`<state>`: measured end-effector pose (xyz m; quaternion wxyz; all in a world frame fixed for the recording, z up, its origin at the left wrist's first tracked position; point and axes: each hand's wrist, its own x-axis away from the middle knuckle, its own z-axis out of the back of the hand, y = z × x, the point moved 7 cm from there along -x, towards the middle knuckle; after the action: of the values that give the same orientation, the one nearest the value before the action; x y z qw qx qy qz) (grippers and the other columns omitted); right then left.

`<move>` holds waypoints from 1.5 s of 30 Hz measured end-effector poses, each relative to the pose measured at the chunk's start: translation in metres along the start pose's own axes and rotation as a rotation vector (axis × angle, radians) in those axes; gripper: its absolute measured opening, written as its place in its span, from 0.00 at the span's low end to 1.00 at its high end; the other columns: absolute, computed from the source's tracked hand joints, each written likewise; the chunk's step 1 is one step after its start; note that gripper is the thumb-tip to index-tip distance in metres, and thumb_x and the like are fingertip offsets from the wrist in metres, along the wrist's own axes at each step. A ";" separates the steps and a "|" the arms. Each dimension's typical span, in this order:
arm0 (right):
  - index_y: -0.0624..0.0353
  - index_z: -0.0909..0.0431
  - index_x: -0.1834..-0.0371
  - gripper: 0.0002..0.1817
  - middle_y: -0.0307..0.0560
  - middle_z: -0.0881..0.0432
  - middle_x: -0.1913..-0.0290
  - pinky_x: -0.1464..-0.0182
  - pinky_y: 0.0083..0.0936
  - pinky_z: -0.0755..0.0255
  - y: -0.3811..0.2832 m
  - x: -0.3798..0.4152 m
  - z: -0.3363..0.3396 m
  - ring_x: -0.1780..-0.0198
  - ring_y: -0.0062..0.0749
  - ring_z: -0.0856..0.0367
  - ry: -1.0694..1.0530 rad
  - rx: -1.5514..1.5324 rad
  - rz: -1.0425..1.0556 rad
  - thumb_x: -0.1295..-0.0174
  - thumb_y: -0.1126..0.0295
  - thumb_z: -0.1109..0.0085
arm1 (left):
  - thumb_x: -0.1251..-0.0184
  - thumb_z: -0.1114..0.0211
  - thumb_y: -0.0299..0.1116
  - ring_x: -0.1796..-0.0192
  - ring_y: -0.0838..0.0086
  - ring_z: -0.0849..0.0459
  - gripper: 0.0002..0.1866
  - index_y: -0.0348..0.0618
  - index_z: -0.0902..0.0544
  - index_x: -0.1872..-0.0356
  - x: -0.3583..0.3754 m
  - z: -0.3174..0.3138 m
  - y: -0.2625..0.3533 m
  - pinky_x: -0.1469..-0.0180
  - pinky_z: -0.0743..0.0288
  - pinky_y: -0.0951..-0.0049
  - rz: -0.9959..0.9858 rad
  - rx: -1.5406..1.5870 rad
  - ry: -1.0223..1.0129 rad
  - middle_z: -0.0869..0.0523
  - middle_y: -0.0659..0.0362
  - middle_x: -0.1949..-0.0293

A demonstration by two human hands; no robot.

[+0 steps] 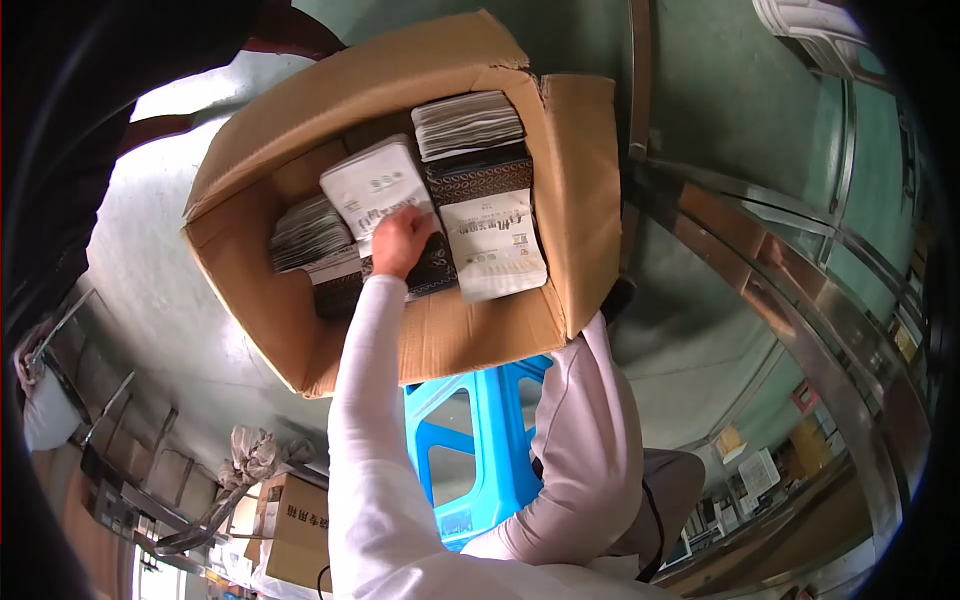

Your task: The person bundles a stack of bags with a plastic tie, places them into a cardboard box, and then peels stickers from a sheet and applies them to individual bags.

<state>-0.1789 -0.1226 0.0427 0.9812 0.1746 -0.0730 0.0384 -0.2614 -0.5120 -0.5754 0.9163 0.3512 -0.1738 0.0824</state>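
Note:
My left hand [398, 243] is inside an open cardboard box [440, 345], its fingers closed on the lower edge of a stack of flat printed packets [375, 180]. These packets are pale with printed characters, and the stack sits tilted and slightly blurred. Right of the hand, a pale printed packet [492, 245] lies face up. Behind it stands another packet stack [468, 125], edges showing, with a black patterned band. To the left, more packets [308, 238] lean in the box. My right hand does not show.
Beneath the box stands a blue plastic stool [475, 450]. A light-coloured trouser leg [590, 430] is right of the stool. Metal frame bars [770, 270] cross the right side. Another carton [300, 525] is at the lower left, and white stacked plastic chairs [820, 25] are at the upper right.

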 end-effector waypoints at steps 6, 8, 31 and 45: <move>0.62 0.21 0.75 0.09 0.55 0.20 0.77 0.70 0.40 0.28 0.011 0.003 -0.001 0.71 0.51 0.19 -0.038 -0.006 -0.017 0.41 0.70 0.34 | 0.45 0.35 0.35 0.55 0.49 0.17 0.12 0.43 0.20 0.61 0.026 -0.079 -0.045 0.52 0.23 0.54 0.281 -0.058 -0.237 0.19 0.44 0.52; 0.62 0.21 0.76 0.10 0.55 0.19 0.77 0.70 0.41 0.28 0.008 0.004 -0.001 0.70 0.51 0.19 -0.060 0.003 -0.038 0.41 0.70 0.35 | 0.45 0.35 0.32 0.51 0.48 0.19 0.15 0.41 0.22 0.56 0.043 -0.072 -0.039 0.49 0.24 0.55 0.275 0.084 -0.149 0.24 0.42 0.45; 0.58 0.20 0.54 0.16 0.51 0.15 0.58 0.35 0.49 0.40 0.036 0.031 0.004 0.60 0.52 0.17 -0.213 -0.241 -0.004 0.37 0.58 0.37 | 0.39 0.36 0.41 0.46 0.47 0.21 0.24 0.41 0.22 0.44 0.140 -0.041 0.014 0.42 0.29 0.56 0.302 0.000 -0.105 0.18 0.44 0.48; 0.54 0.23 0.56 0.18 0.57 0.37 0.37 0.40 0.43 0.40 0.032 0.033 0.010 0.43 0.54 0.35 0.250 -0.513 -0.041 0.53 0.75 0.31 | 0.36 0.40 0.47 0.49 0.50 0.19 0.19 0.48 0.18 0.51 0.249 0.011 0.136 0.44 0.26 0.56 0.044 -0.107 -0.454 0.15 0.48 0.53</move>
<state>-0.1509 -0.0943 0.0681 0.9953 -0.0840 0.0449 0.0202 -0.0709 -0.4115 -0.3899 0.8690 0.3079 -0.3870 0.0121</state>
